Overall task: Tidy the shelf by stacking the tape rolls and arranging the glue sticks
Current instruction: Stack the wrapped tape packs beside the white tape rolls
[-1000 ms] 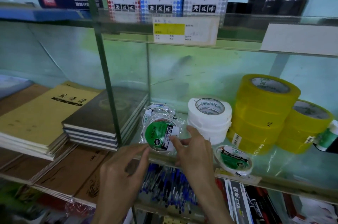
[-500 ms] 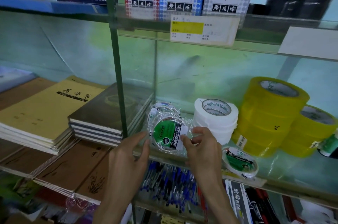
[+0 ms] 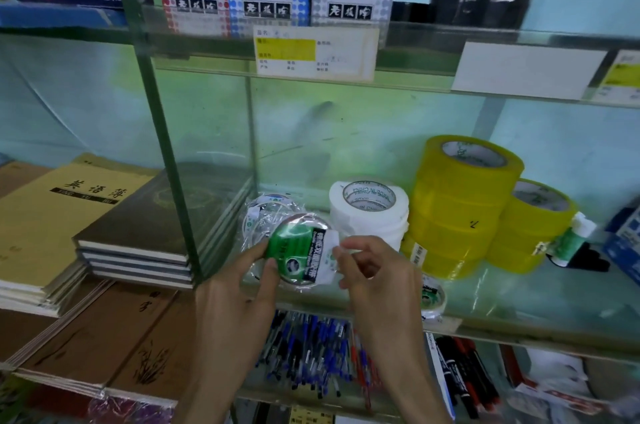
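Roll (image 3: 294,247) pinched by left grip (image 3: 235,288), right grip (image 3: 377,271) | white stack (image 3: 369,215) behind | glue stick (image 3: 573,238), probably, right

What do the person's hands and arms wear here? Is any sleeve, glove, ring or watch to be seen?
Nothing worn shows. The left hand and the right hand are bare, with no gloves or rings. The left forearm and the right forearm are bare down to the picture's lower edge: no sleeve, watch or bracelet in view. The nails that show look short and plain.
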`<state>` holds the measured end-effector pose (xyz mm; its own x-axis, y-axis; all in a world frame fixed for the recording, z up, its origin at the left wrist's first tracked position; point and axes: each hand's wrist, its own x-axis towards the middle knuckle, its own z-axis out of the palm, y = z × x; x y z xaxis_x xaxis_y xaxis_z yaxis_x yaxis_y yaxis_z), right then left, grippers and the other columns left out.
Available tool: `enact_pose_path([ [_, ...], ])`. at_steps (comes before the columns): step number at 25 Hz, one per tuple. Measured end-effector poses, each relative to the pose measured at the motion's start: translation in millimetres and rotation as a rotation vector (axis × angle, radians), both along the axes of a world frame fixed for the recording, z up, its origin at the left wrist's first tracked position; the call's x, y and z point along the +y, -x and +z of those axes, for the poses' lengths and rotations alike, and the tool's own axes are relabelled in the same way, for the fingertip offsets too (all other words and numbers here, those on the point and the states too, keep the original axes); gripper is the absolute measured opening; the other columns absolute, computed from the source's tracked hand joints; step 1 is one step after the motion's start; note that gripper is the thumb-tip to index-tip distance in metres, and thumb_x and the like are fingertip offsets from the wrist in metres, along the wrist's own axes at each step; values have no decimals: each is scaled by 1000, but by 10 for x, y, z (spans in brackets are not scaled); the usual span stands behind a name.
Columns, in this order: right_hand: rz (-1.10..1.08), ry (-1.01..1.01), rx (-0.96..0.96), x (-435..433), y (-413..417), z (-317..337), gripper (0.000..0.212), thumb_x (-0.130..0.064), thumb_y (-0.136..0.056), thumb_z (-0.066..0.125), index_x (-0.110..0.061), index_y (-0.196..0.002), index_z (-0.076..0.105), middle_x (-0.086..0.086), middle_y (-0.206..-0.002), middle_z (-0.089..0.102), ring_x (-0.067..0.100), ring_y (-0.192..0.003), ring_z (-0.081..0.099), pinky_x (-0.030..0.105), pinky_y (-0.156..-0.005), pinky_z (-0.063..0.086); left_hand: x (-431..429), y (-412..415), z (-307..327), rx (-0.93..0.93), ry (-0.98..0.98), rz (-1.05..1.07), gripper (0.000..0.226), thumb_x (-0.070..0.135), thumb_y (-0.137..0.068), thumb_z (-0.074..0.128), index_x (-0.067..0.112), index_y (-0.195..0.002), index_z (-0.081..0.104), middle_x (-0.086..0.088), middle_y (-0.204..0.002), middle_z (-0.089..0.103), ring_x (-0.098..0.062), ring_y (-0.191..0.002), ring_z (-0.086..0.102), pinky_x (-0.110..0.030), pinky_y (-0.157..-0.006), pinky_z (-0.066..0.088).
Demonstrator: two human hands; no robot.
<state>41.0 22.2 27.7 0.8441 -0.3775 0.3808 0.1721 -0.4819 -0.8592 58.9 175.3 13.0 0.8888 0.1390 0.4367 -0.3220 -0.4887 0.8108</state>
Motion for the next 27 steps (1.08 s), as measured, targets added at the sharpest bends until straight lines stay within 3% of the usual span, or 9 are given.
enact_pose_path([
  [3,-111,76,-83,-231,124,92,3,-22,-83,69,-23,-80,69,-19,-66,64,-4,-64,62,9,-53,45,-213,72,64,-15,7,-95,40,12,-89,59,37,-120,57,40,-63,55,-13,-45,43,-10,-43,41],
  [6,-252,123,-99,-469,227,99,4,-22,-83,70,-25,-80,67,-22,-62,59,-4,-63,61,14,-48,47,-471,77,45,1,-16,-184,49,3,-89,57,39,-123,54,50,-75,51,0,-59,44,-3,-53,35],
  [8,-350,132,-75,-627,277,69,8,-26,-82,71,-22,-85,66,-22,-61,55,-1,-55,59,15,-47,45,-662,99,37,7,-15,-255,47,5,-90,57,35,-126,55,35,-109,56,9,-61,51,0,-62,41],
  [10,-414,154,-42,-775,315,26,15,-27,-81,72,-17,-91,67,-17,-63,57,0,-57,57,21,-51,44,-818,131,27,9,-6,-326,44,6,-90,57,31,-126,56,24,-119,57,21,-81,55,3,-77,40],
  [12,-429,195,12,-881,339,-28,20,-27,-81,72,-14,-97,69,-6,-70,66,8,-61,59,23,-56,45,-930,161,12,-4,-19,-352,40,10,-91,57,31,-124,59,23,-111,62,20,-84,57,1,-77,42],
  [15,-405,215,89,-964,388,-108,25,-27,-83,70,-13,-104,71,3,-84,73,13,-68,63,24,-61,48,-1030,197,-47,-29,-61,-350,30,17,-92,56,30,-118,65,17,-94,70,-9,-70,68,-28,-69,58],
  [17,-397,222,108,-1006,410,-134,24,-26,-84,70,-13,-104,72,3,-85,73,12,-66,62,22,-60,46,-1056,206,-94,-52,-101,-326,26,19,-92,56,28,-113,68,10,-84,73,-13,-54,63,-36,-57,56],
  [21,-367,224,138,-1042,414,-158,17,-21,-85,69,-11,-97,74,3,-81,72,7,-57,56,22,-53,45,-1096,244,-101,-62,-168,-293,21,20,-91,57,25,-107,70,5,-73,73,-9,-42,56,-35,-46,52],
  [27,-345,255,158,-1030,386,-200,9,-19,-85,68,-13,-86,75,1,-75,69,6,-60,58,23,-53,47,-1077,298,-126,-1,-230,-291,20,24,-89,52,20,-93,71,6,-83,73,-4,-60,63,-32,-58,56],
])
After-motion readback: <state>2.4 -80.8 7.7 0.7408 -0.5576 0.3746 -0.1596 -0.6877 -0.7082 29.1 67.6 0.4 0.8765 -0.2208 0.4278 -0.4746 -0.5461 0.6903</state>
